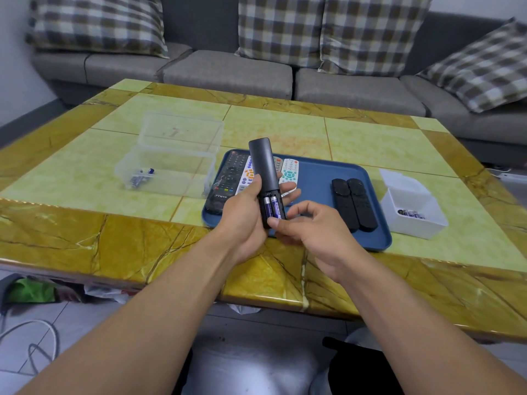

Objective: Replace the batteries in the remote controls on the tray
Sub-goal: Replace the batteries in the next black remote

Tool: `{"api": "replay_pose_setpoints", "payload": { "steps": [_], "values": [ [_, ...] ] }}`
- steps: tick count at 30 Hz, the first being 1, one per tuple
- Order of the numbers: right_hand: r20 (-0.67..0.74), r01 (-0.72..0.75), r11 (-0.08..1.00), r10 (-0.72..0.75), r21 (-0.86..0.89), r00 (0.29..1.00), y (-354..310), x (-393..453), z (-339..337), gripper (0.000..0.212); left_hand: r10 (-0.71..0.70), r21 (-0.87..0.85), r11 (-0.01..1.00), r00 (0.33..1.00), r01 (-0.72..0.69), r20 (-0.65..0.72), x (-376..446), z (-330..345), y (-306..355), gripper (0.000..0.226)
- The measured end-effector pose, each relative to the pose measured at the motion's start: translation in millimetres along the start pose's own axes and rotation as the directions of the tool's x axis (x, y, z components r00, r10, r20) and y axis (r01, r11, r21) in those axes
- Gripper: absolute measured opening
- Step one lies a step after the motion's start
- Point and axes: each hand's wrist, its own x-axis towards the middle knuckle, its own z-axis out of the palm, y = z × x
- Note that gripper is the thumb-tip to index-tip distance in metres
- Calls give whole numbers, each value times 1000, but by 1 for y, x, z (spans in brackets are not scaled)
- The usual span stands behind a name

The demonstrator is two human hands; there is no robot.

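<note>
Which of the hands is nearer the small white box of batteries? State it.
Right. The right hand is at the bottom end of the black remote, across the blue tray from the white box. The left hand grips the remote farther from it.

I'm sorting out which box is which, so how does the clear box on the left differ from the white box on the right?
The clear box is see-through, the white box frosted and opaque. The clear box is larger; the white box is smaller. The clear box sits left of the blue tray, the white box right of it. Both rest on the table with lids open and hold a few batteries.
</note>
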Motion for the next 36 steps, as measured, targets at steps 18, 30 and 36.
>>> {"api": "replay_pose_setpoints", "payload": {
  "steps": [18, 30, 36],
  "values": [
    [-203, 77, 787, -250, -612, 947, -2, 33, -39, 19, 114, 291, 954, 986, -75, -122, 11, -26, -4, 28],
    [-125, -46, 346, -211, -937, 969, 12, 50, -48, 39, 166, 281, 949, 984, -140, -70, 11, -26, -4, 43],
    [-129, 107, 498, -417, -861, 900, -2, 44, -36, 39, 153, 242, 962, 984, -127, -95, 20, -29, -1, 33]
  ]
}}
